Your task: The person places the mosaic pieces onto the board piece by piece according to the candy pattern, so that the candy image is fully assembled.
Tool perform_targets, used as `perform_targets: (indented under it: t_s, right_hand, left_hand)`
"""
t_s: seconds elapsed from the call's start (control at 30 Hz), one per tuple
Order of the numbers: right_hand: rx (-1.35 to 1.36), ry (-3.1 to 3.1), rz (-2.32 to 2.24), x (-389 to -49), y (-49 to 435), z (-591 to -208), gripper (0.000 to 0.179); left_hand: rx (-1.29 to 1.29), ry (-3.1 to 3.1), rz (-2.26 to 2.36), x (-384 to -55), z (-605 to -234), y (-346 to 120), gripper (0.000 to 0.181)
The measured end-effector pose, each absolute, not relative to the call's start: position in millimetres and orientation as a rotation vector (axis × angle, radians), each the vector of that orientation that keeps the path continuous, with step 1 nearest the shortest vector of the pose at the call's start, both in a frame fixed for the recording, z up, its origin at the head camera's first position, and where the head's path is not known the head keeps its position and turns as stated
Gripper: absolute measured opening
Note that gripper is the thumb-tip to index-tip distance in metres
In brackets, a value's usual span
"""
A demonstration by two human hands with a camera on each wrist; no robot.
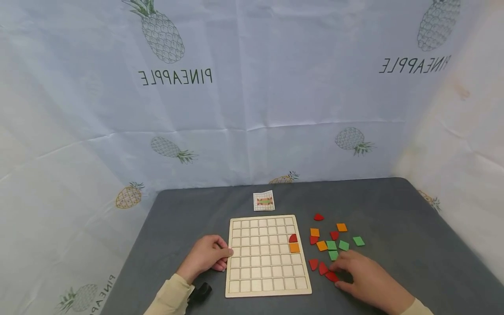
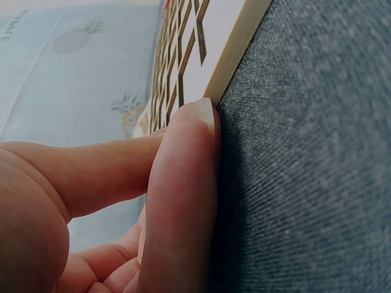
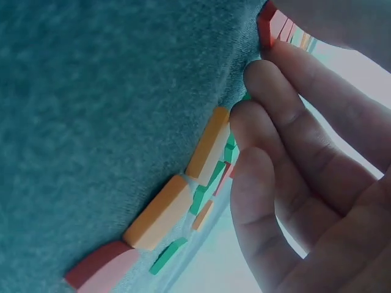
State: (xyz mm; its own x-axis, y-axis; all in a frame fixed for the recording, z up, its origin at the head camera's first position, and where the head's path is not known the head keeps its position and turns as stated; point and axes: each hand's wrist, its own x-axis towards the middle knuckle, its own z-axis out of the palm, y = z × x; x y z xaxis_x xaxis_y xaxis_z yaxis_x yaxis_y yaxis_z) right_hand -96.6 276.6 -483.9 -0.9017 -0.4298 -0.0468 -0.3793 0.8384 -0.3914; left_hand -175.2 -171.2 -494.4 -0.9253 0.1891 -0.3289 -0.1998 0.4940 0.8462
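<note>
A square-celled wooden board (image 1: 256, 261) lies on the table, holding a red quarter-circle piece (image 1: 293, 238) directly above an orange square piece (image 1: 294, 248) at its right side. My left hand (image 1: 208, 253) pinches the board's left edge, the thumb (image 2: 183, 165) against the rim in the left wrist view. To the right of the board, my right hand (image 1: 364, 278) pinches a red quarter-circle piece (image 1: 331, 276) between thumb and index finger. That red piece (image 3: 267, 27) shows at the top of the right wrist view, partly hidden by the fingers.
Loose pieces lie right of the board: several red ones, orange squares (image 1: 341, 227) and green squares (image 1: 358, 241). A small pattern card (image 1: 264, 201) lies behind the board. Near my left wrist is a black object (image 1: 202, 292). Pineapple-print cloth (image 1: 252, 109) hangs around the table.
</note>
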Motion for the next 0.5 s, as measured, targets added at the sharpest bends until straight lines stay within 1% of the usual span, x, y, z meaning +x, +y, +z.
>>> perform_targets:
  t_s: [0.23, 0.5]
  right_hand:
    - [-0.644, 2.865, -0.577, -97.2, 276.7, -484.6, 0.021]
    - [-0.653, 2.907, -0.598, -103.0, 269.7, -476.9, 0.020]
  left_hand:
    - [-0.023, 2.370, 1.411, -175.7, -496.0, -171.0, 0.026]
    - [-0.027, 2.376, 1.407, -176.5, -496.4, -169.4, 0.025]
